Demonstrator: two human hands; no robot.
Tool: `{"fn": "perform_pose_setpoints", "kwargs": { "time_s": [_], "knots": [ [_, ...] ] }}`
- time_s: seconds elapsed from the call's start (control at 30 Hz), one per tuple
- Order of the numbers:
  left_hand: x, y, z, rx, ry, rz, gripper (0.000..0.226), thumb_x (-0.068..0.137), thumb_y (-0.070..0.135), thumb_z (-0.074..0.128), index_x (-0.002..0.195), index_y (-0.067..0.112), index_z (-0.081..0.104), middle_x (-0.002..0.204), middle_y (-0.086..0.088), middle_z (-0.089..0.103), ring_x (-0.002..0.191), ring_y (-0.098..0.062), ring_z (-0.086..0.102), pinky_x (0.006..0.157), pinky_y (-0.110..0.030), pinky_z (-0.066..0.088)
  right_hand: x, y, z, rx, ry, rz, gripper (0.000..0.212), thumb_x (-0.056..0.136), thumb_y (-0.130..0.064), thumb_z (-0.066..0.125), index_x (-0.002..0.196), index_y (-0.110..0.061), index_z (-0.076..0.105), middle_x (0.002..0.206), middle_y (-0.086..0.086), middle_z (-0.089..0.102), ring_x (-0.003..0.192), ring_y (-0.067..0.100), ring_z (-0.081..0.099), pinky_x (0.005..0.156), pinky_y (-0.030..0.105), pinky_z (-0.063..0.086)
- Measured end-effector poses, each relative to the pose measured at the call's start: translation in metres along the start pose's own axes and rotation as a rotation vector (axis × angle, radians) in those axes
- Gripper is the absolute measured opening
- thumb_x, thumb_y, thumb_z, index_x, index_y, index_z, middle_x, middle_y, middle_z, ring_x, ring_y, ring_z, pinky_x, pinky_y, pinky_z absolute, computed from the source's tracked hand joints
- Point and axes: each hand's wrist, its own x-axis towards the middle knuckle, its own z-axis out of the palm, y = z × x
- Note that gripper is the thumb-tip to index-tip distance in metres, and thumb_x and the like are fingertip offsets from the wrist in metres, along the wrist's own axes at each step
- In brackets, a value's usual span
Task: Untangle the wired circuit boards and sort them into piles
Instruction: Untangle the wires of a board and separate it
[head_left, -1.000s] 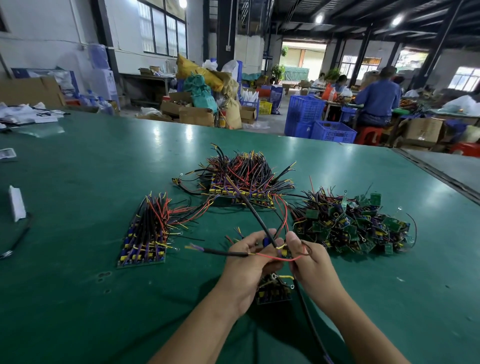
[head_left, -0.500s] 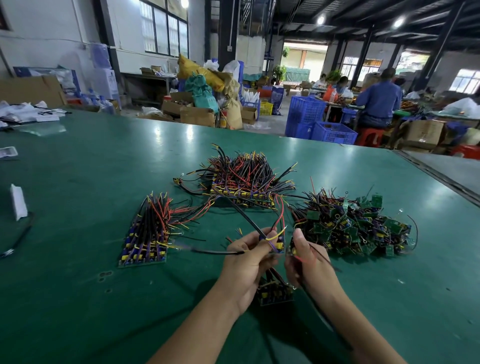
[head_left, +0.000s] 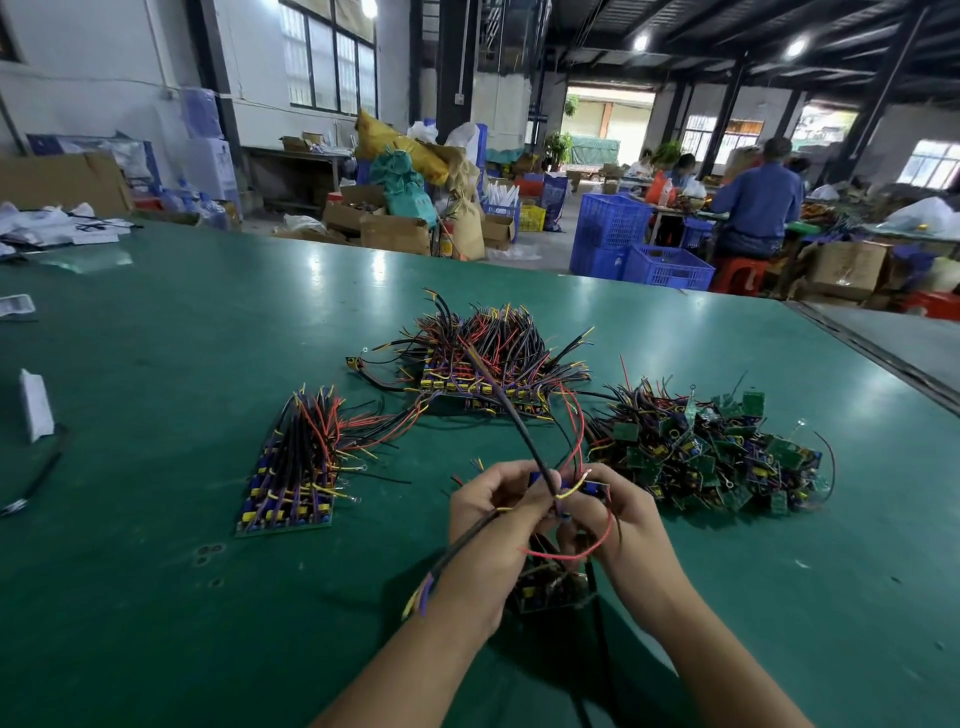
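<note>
My left hand (head_left: 488, 525) and right hand (head_left: 626, 525) both pinch a small blue-capped wired circuit board (head_left: 589, 488); its thick black lead (head_left: 510, 415) slants up-left, away from me.

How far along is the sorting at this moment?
Done: two piles with boards laid in rows, the left pile and the middle pile. In hand: the left hand and right hand grip one wired board by its wires, above a small clump on the table. Left: the tangled heap on the right looks unsorted.
</note>
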Motion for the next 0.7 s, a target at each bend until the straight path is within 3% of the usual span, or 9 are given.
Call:
{"fn": "perform_pose_setpoints", "kwargs": {
  "time_s": [0.03, 0.13, 0.27, 0.37, 0.47, 0.6, 0.7],
  "knots": [
    [0.0002, 0.0001, 0.0006, -0.011, -0.008, 0.008, 0.004, 0.075, 0.014, 0.075, 0.079, 0.012, 0.074, 0.077, -0.005, 0.073, 0.074, -0.017, 0.068, 0.067, -0.028, 0.058, -0.0004, 0.0003, -0.0007, -0.021, 0.001, 0.012, 0.018, 0.086, -0.015, 0.071, 0.086, 0.001, 0.062, 0.063, 0.009, 0.056, 0.057, 0.023, 0.050, 0.050, 0.030, 0.043],
    [0.0021, 0.0014, -0.0003, -0.015, -0.006, 0.002, 0.018, 0.082, -0.002, 0.069, 0.074, 0.013, 0.075, 0.073, -0.003, 0.071, 0.071, -0.015, 0.068, 0.065, -0.023, 0.056, -0.0014, -0.0006, -0.0021, -0.088, -0.006, 0.037, 0.034, 0.079, -0.043, 0.071, 0.070, -0.011, 0.062, 0.056, 0.007, 0.048, 0.049, 0.019, 0.045, 0.050, 0.029, 0.037],
    [0.0000, 0.0034, -0.0018, 0.027, -0.100, -0.036, 0.026, 0.090, 0.008, 0.063, 0.077, 0.023, 0.079, 0.079, -0.001, 0.074, 0.074, -0.012, 0.070, 0.067, -0.022, 0.056, -0.0015, -0.0011, 0.0003, -0.135, -0.001, 0.032, 0.062, 0.075, -0.065, 0.066, 0.069, -0.004, 0.058, 0.054, 0.009, 0.044, 0.051, 0.019, 0.037, 0.048, 0.030, 0.028],
    [0.0022, -0.0001, -0.0026, 0.143, -0.059, -0.075, 0.017, 0.092, 0.018, 0.063, 0.083, 0.021, 0.078, 0.085, -0.006, 0.075, 0.079, -0.017, 0.067, 0.075, -0.026, 0.054, -0.0028, 0.0000, -0.0011, -0.174, -0.011, 0.018, 0.053, 0.086, -0.056, 0.064, 0.057, -0.013, 0.054, 0.045, 0.006, 0.044, 0.041, 0.018, 0.036, 0.045, 0.029, 0.029],
    [0.0033, 0.0003, -0.0062, 0.197, -0.065, -0.107, 0.020, 0.088, 0.034, 0.067, 0.076, 0.018, 0.069, 0.074, -0.013, 0.060, 0.061, -0.016, 0.048, 0.058, -0.028, 0.038, -0.0046, -0.0023, -0.0026, -0.126, -0.054, 0.035, 0.046, 0.081, -0.048, 0.064, 0.055, -0.012, 0.053, 0.040, 0.010, 0.043, 0.032, 0.019, 0.035, 0.041, 0.028, 0.029],
    [-0.0011, -0.0004, -0.0086, 0.342, -0.258, -0.096, 0.037, 0.091, 0.057, 0.051, 0.079, 0.031, 0.074, 0.052, 0.004, 0.037, 0.048, -0.008, 0.033, 0.048, -0.019, 0.028, -0.0065, -0.0077, -0.0045, -0.074, -0.061, 0.005, 0.050, 0.075, -0.051, 0.065, 0.053, -0.008, 0.049, 0.039, 0.010, 0.040, 0.031, 0.018, 0.032, 0.038, 0.024, 0.026],
    [-0.0021, -0.0026, -0.0065, 0.321, -0.230, 0.008, 0.062, 0.084, 0.068, 0.050, 0.072, 0.008, 0.064, 0.068, -0.006, 0.042, 0.067, -0.016, 0.039, 0.065, -0.033, 0.033, -0.0073, -0.0074, -0.0035, -0.094, -0.101, -0.012, 0.051, 0.081, -0.054, 0.063, 0.052, -0.013, 0.050, 0.042, 0.008, 0.039, 0.034, 0.018, 0.033, 0.038, 0.022, 0.027]
  ]
}}
